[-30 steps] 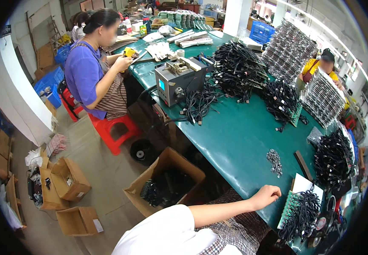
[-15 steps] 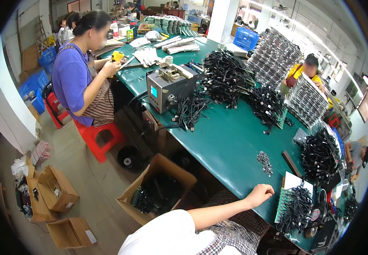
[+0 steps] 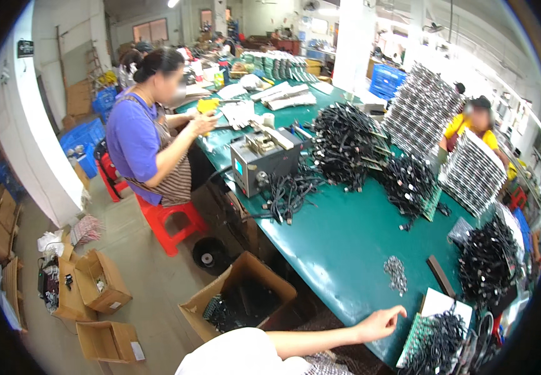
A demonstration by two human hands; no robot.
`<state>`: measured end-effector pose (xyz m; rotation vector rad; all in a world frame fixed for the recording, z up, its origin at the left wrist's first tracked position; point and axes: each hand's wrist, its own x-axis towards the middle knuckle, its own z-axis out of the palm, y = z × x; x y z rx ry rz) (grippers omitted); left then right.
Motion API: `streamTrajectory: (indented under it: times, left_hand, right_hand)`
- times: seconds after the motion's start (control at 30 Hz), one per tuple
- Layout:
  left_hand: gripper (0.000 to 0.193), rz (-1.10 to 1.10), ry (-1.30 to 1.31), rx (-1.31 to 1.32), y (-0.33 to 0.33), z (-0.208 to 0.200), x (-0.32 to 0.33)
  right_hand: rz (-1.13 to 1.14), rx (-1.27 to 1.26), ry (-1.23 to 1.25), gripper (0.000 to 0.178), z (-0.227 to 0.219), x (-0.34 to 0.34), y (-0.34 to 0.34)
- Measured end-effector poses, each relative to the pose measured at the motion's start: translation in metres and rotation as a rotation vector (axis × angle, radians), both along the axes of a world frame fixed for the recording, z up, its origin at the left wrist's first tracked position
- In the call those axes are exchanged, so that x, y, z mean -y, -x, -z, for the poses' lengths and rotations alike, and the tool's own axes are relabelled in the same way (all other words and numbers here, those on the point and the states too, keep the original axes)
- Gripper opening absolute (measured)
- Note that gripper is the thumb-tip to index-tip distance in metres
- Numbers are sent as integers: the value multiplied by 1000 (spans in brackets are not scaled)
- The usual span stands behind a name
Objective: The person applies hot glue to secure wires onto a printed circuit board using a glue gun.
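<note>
My left hand (image 3: 381, 324) hovers by the front edge of the green table (image 3: 311, 250), palm down. Its fingers are loosely bent and partly apart, with nothing visible in them. Just right of it lie green circuit boards (image 3: 415, 339) with a heap of black cables (image 3: 440, 344) over them and a white sheet (image 3: 448, 304) behind. A small pile of silvery metal parts (image 3: 395, 275) rests beyond my hand, and a dark bar (image 3: 440, 275) lies beside that pile. My right hand is out of view.
Bundles of black cables (image 3: 344, 147) and stacked board panels (image 3: 421, 112) fill the far side. A grey machine (image 3: 264, 164) stands at the left table edge. An open carton (image 3: 195, 306) is on the floor. One co-worker (image 3: 142, 140) sits left; another person (image 3: 478, 128) handles panels at right.
The view has shifted, so the table and people appear farther right and lower. My left hand stays near the table's front edge, its fingers slightly less curled.
</note>
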<state>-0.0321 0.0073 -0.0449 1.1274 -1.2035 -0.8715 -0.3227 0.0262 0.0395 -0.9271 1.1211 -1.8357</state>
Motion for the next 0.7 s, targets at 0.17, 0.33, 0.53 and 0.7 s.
streamTrajectory:
  times: [0.17,0.33,0.53,0.7]
  left_hand:
    - [33,0,-65,-84,5,-3,-5]
    - [25,-3,-35,-129,8,-1,1]
    - [23,-81,-91,2,1,-29,-6]
    - [20,-95,-107,13,1,-22,-4]
  right_hand:
    - [-117,33,-80,35,22,44,-18]
    - [-165,104,-141,35,49,65,-43]
    - [-183,119,-186,35,64,75,-45]
    - [-245,85,-239,34,62,75,-39]
